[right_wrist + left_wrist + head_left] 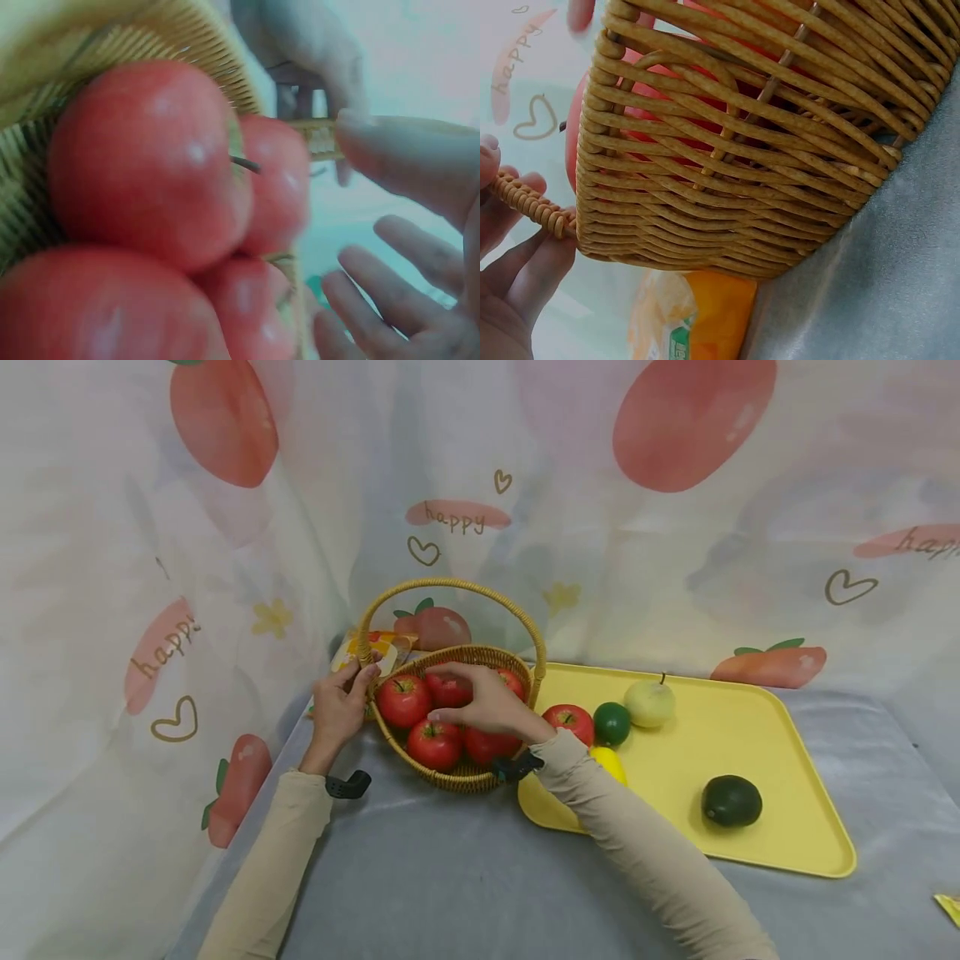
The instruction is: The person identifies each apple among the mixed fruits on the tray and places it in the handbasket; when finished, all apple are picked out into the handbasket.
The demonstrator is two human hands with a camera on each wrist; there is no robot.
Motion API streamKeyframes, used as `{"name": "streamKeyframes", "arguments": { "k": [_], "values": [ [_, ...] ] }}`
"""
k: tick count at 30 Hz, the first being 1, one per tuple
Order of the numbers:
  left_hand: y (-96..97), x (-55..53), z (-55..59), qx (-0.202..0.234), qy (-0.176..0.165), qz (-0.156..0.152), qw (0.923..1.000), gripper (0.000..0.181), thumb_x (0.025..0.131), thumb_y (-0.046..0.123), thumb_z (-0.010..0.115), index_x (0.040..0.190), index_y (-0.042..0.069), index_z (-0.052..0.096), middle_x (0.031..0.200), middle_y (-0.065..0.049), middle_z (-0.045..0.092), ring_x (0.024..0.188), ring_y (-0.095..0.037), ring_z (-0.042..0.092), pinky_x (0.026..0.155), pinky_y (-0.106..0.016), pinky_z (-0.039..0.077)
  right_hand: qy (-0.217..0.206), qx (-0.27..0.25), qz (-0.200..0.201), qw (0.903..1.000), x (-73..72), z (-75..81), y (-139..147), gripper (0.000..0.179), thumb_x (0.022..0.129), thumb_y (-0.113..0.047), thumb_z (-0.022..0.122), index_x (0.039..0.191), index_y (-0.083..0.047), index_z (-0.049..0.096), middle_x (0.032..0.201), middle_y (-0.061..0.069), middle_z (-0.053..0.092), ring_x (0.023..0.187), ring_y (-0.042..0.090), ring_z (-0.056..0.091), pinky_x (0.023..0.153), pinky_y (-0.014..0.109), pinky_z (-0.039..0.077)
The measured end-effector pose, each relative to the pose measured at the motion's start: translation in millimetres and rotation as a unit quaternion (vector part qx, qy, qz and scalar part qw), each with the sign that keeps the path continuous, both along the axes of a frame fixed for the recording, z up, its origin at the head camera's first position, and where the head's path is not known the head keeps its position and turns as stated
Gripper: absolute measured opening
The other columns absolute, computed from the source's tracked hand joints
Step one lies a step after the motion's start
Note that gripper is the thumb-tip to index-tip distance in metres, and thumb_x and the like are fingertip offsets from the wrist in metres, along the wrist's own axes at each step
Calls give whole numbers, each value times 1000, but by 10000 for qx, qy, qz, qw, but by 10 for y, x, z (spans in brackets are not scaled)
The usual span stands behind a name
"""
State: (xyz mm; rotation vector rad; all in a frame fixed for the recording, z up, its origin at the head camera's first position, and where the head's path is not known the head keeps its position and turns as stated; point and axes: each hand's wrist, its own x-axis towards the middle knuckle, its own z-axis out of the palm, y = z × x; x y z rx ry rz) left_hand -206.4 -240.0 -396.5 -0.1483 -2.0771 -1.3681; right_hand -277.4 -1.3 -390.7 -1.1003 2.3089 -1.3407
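A wicker basket [465, 783] with a tall arched handle [450, 583] stands on the grey cloth, holding several red apples [403, 700]. My left hand [337, 714] pinches the handle near its left base; in the left wrist view, the thumb and fingers lie around the wrapped handle [529, 201]. Over the basket, my right hand [491, 697] hovers with thumb and fingers spread apart. The right wrist view shows that hand's fingers [390, 292] beside the apples [150, 165], with nothing between them. Part of the apples is hidden by this hand.
Right of the basket lies a yellow tray [750, 718] bearing a red apple [567, 722], a round green fruit [612, 724], a pale pear-like fruit [649, 703], a yellow fruit [609, 764] and a dark green avocado [732, 801]. An orange-and-white packet [720, 315] sits behind the basket.
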Motion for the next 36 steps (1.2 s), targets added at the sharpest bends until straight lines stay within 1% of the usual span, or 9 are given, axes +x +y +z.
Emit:
{"name": "streamKeyframes", "arguments": {
  "k": [2,7,11,17,23,27,31,34,36],
  "values": [
    [-219,-178,-258,-315,-419,-83,9986,33,109,16,63,130,-8,72,116,-30,75,87,-43,77,59,-14,47,-185,-269,150,9994,59,39,176,63,92,-20,86,149,-9,61,148,14,64,141,34,59,117,55,46],
    [-245,-273,-382,-187,-253,-23,9995,29,108,15,65,127,-3,76,120,-24,77,98,-42,77,69,-8,50,-503,-684,233,9961,232,116,656,51,95,-16,82,143,-11,66,140,9,71,135,32,64,114,58,48],
    [-216,-263,-376,-221,-285,199,9992,27,107,13,65,127,-3,76,117,-24,78,91,-41,77,64,-6,44,-450,-799,-114,9957,293,159,1042,48,94,-17,84,140,-11,70,135,13,73,126,33,69,109,58,52],
    [-142,-190,-247,-104,-335,261,9990,28,107,7,64,129,-8,73,121,-26,76,85,-6,72,62,-8,45,-468,-858,-1036,9898,231,119,1472,52,91,-12,86,140,-6,69,140,18,69,126,31,68,108,50,55],
    [-45,-76,-86,19,-258,21,9997,28,106,1,62,127,-15,70,123,-32,73,103,-47,74,76,-5,51,-612,-478,-1421,9868,119,-55,1710,70,89,-14,88,152,-10,58,155,14,58,140,38,58,117,54,45],
    [-24,-60,-94,38,-266,58,9996,26,106,2,63,125,-13,72,123,-30,74,100,-17,78,77,-6,51,-881,-250,-1362,9864,73,-184,1782,80,90,-16,88,159,-11,49,163,17,48,150,45,45,122,58,38],
    [-30,-60,-112,-57,-206,119,9997,22,105,1,64,117,-14,75,118,-32,74,87,20,63,66,-7,47,-1003,153,-1265,9868,45,-264,1798,85,89,-21,89,161,-9,44,167,21,41,155,45,38,125,60,33],
    [-35,-63,-119,-45,-191,89,9998,22,105,0,63,118,-15,75,119,-32,74,86,20,63,64,-8,46,-1030,391,-1146,9873,27,-280,1791,88,89,-23,89,162,-3,42,167,24,40,156,46,36,125,60,32],
    [-42,-75,-124,-19,-228,77,9997,24,106,1,63,122,-13,74,121,-30,74,91,9,70,66,-11,50,-1005,535,-1062,9878,14,-276,1779,89,89,-24,88,161,1,41,166,25,40,155,47,37,125,60,33]
  ]
}}
